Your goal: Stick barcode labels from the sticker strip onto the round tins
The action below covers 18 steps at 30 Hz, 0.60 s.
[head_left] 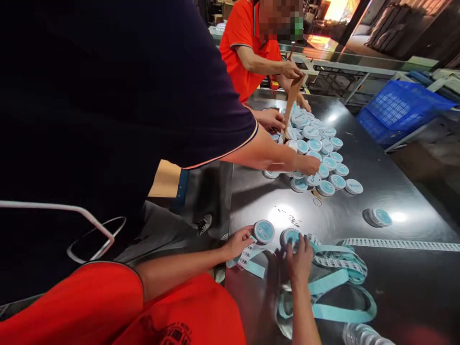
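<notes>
My left hand (238,242) is closed, its fingertips at the left edge of a round container (264,231) with a pale blue lid. A strip of printed labels (246,255) hangs just beneath these fingers; whether they pinch the strip or the container is unclear. My right hand (300,258) curls its fingers over a second round container (288,235), partly covering its lid. Beside and below the right hand lies a tangled pale blue backing tape (341,278), with printed labels on parts of it.
A co-worker in dark clothing (194,96) leans in from the left, arms over a heap of round containers (314,143). Across the metal table (388,191), another person in orange (247,57) holds a brown paper piece (293,98). A blue crate (395,108) stands right.
</notes>
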Motion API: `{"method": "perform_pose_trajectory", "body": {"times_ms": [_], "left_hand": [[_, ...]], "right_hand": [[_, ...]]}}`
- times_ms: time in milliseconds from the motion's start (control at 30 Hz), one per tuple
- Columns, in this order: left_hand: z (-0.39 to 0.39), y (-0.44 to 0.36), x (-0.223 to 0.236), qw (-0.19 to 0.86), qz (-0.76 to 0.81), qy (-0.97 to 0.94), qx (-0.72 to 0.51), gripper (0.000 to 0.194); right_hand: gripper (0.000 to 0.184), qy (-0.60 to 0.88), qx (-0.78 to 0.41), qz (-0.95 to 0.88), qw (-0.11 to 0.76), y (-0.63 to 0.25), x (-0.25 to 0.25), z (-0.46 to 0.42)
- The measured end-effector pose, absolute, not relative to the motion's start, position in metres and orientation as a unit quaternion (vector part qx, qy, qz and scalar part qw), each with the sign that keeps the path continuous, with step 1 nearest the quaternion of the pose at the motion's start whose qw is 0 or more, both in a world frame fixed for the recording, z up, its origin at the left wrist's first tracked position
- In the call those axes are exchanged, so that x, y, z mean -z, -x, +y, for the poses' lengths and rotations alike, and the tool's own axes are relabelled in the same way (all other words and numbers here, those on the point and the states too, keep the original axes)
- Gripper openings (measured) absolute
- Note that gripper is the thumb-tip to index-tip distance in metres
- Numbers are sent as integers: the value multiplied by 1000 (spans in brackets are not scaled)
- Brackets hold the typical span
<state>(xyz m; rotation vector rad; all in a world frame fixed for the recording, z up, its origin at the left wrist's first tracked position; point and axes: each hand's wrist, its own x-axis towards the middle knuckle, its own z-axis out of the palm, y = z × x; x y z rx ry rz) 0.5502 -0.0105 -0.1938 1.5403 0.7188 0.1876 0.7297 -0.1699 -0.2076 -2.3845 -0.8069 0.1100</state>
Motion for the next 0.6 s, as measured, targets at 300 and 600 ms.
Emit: {"method": "perform_pose_trajectory", "body": {"times_ms": [300, 600], "left_hand": [[-17, -568, 199, 549, 231, -802, -48, 24], [-35, -588, 200, 489, 250, -836, -2, 10]], "right_hand": [[63, 941, -53, -277, 186, -711, 218, -183], [64, 936, -36, -255, 238, -665, 225, -194]]}}
